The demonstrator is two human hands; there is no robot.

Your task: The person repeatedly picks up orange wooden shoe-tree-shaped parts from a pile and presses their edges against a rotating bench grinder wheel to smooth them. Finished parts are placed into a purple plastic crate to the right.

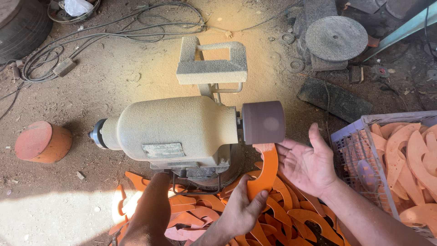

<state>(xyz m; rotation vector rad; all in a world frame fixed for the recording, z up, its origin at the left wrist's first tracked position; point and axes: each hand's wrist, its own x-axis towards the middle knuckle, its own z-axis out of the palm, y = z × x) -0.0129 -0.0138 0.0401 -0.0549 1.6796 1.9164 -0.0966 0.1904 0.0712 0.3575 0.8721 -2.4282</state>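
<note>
We are looking through a single head-worn camera, tilting steeply down at the dirt floor. It is facing forward over a dusty bench sander standing close below us, with our forearms entering from the bottom edge and a plastic crate sitting at the right.

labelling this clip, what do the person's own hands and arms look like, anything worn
Both are bare: the left hand and right hand wear no gloves, rings or watch that shows, and both forearms are uncovered, with no sleeve in view. A little dust seems to cling to the fingers.
</note>
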